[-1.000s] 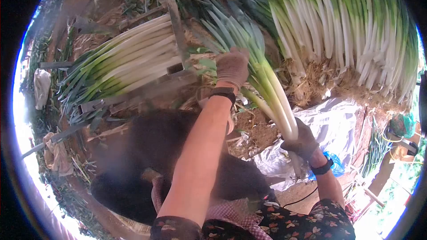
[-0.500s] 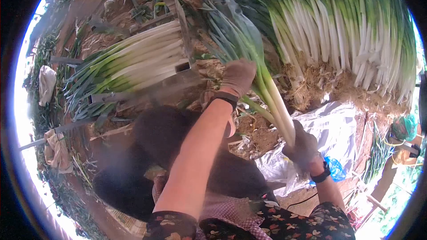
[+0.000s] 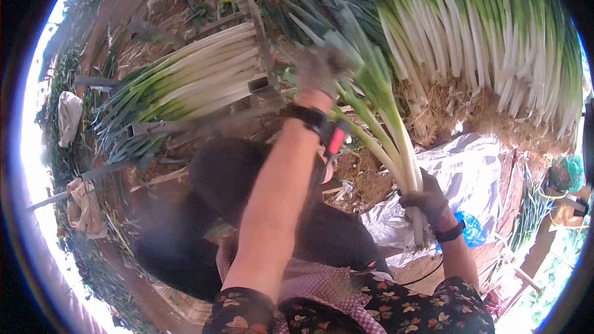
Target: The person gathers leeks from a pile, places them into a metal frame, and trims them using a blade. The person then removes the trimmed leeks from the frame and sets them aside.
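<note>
Brown, scrap-strewn soil point(image 3: 365, 182) borders a broad heap of rooted green-and-white leeks point(image 3: 489, 43), cropped by the view's top edge. Motion blur obscures the brown-gloved left hand point(image 3: 318, 73) near the heap, its grip impossible to tell. Beside the heap, a slanting bunch of green-leaved, white-stalked leeks point(image 3: 396, 130) fans upward from the dark-gloved right hand point(image 3: 427, 200), closed around its lower end

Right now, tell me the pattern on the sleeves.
Black fabric sleeves with a print of small orange-and-pinkish butterfly-like shapes, clearest in the head view.
</note>
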Available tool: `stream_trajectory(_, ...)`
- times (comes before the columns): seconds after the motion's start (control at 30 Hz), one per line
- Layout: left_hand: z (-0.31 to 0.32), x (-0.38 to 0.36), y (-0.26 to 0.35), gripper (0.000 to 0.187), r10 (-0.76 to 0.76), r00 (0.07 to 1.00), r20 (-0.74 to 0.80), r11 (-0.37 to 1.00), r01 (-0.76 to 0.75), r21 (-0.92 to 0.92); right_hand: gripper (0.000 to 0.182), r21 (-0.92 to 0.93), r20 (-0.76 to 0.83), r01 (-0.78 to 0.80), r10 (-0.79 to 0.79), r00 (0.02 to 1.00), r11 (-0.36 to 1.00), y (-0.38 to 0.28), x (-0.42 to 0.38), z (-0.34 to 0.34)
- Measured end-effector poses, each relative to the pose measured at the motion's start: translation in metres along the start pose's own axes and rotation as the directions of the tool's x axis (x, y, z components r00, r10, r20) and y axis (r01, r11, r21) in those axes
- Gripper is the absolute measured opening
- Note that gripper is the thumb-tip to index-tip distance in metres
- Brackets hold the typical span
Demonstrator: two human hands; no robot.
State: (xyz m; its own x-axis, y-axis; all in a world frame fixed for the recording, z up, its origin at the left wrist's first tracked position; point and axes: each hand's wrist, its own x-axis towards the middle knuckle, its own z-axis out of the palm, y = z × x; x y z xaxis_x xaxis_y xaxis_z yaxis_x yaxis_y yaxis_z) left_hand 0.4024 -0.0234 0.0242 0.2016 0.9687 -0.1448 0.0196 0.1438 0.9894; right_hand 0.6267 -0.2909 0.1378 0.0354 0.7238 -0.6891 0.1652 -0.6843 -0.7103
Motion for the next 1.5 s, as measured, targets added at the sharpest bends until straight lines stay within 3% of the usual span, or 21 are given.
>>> stream_trajectory(0.13, -0.037, -0.001, 0.06, 0.03, -0.278, 0.931, -0.238, 0.916, 0.182, -0.357, 0.053, 0.11, 0.02, -0.109, 0.107, 0.994, 0.988, 0.016, -0.001, -0.003)
stream_trajectory(0.17, -0.027, -0.02, 0.059, 0.04, -0.007, 0.933, -0.36, 0.943, 0.126, 0.309, 0.048, 0.158, 0.022, -0.161, 0.159, 0.987, 0.974, 0.02, -0.003, -0.002)
stream_trajectory(0.2, -0.016, -0.033, 0.066, 0.052, 0.29, 0.917, -0.275, 0.536, 0.083, 0.84, 0.048, 0.159, 0.019, -0.154, 0.153, 0.988, 0.975, 0.026, 0.001, -0.004)
stream_trajectory(0.23, -0.011, -0.037, 0.076, 0.052, 0.298, 0.914, -0.274, 0.535, 0.078, 0.841, 0.042, 0.292, 0.07, -0.16, 0.145, 0.987, 0.943, 0.034, 0.008, -0.006)
stream_trajectory(0.3, -0.003, -0.058, 0.111, 0.074, -0.439, 0.897, 0.053, 0.343, 0.113, 0.933, 0.034, 0.318, 0.136, -0.173, 0.136, 0.981, 0.932, 0.032, 0.007, -0.01)
stream_trajectory(0.4, 0.02, -0.094, 0.099, 0.092, -0.513, 0.809, 0.287, 0.519, 0.026, 0.854, 0.037, 0.361, 0.179, -0.123, 0.061, 0.982, 0.924, 0.003, -0.001, -0.008)
stream_trajectory(0.47, 0.037, -0.098, 0.074, 0.091, -0.606, 0.713, 0.353, 0.732, 0.325, 0.599, 0.037, 0.518, 0.254, -0.171, 0.04, 0.966, 0.838, -0.007, -0.009, -0.002)
stream_trajectory(0.5, 0.044, -0.111, 0.031, 0.092, -0.382, 0.804, 0.455, 0.924, 0.318, 0.214, 0.04, 0.504, 0.16, -0.101, 0.023, 0.987, 0.858, -0.023, -0.019, 0.011)
stream_trajectory(0.53, 0.053, -0.112, 0.081, 0.09, -0.754, 0.549, 0.361, 0.544, 0.83, -0.125, 0.044, 0.46, 0.163, -0.103, 0.03, 0.986, 0.882, -0.028, -0.026, 0.015)
stream_trajectory(0.67, 0.06, -0.106, 0.067, 0.083, -0.616, 0.723, 0.313, 0.747, 0.662, -0.058, 0.06, 0.21, -0.035, -0.058, 0.066, 0.997, 0.976, -0.055, -0.064, 0.043)
stream_trajectory(0.73, 0.055, -0.098, 0.077, 0.07, -0.439, 0.762, 0.477, 0.373, 0.637, -0.675, 0.063, 0.069, -0.105, -0.045, 0.052, 0.993, 0.997, -0.07, -0.079, 0.056)
stream_trajectory(0.87, 0.029, -0.065, 0.082, 0.05, 0.084, 0.95, 0.301, 0.052, 0.297, -0.953, 0.071, -0.187, -0.226, 0.018, -0.061, 0.972, 0.982, -0.078, -0.1, 0.08)
stream_trajectory(0.97, -0.004, -0.041, 0.106, 0.05, 0.234, 0.972, -0.017, 0.378, -0.107, -0.92, 0.081, -0.349, -0.313, 0.009, -0.126, 0.942, 0.937, -0.095, -0.102, 0.102)
stream_trajectory(1.03, -0.059, -0.058, 0.161, 0.049, 0.337, 0.94, -0.052, 0.016, -0.061, -0.998, 0.081, -0.404, -0.365, 0.086, -0.247, 0.897, 0.911, -0.107, -0.093, 0.116)
stream_trajectory(1.13, -0.162, -0.053, 0.213, 0.052, 0.562, 0.821, -0.095, 0.106, -0.186, -0.977, 0.076, -0.737, -0.134, 0.306, -0.573, 0.808, 0.603, -0.142, -0.047, 0.135)
stream_trajectory(1.2, -0.243, -0.075, 0.244, 0.052, 0.583, 0.791, -0.185, 0.201, -0.36, -0.911, 0.067, -0.799, 0.214, 0.581, -0.831, 0.514, 0.154, -0.187, -0.001, 0.166)
stream_trajectory(1.27, -0.318, -0.1, 0.265, 0.052, 0.557, 0.783, -0.276, 0.326, -0.512, -0.794, 0.067, -0.626, 0.213, 0.724, -0.831, 0.514, 0.288, -0.25, 0.04, 0.226)
stream_trajectory(1.33, -0.381, -0.117, 0.266, 0.052, 0.485, 0.794, -0.366, 0.445, -0.584, -0.679, 0.066, -0.578, 0.374, 0.807, -0.841, 0.391, 0.118, -0.299, 0.09, 0.269)
stream_trajectory(1.4, -0.432, -0.131, 0.243, 0.052, 0.349, 0.816, -0.46, 0.577, -0.574, -0.581, 0.067, -0.539, 0.493, 0.787, -0.87, 0.005, -0.3, -0.316, 0.167, 0.307)
stream_trajectory(1.43, -0.449, -0.134, 0.22, 0.052, 0.251, 0.828, -0.502, 0.651, -0.528, -0.546, 0.067, -0.527, 0.561, 0.842, -0.793, 0.238, -0.12, -0.326, 0.184, 0.326)
stream_trajectory(1.5, -0.473, -0.135, 0.164, 0.052, 0.059, 0.842, -0.537, 0.807, -0.356, -0.471, 0.068, -0.648, 0.6, 0.749, -0.697, 0.393, -0.135, -0.319, 0.229, 0.351)
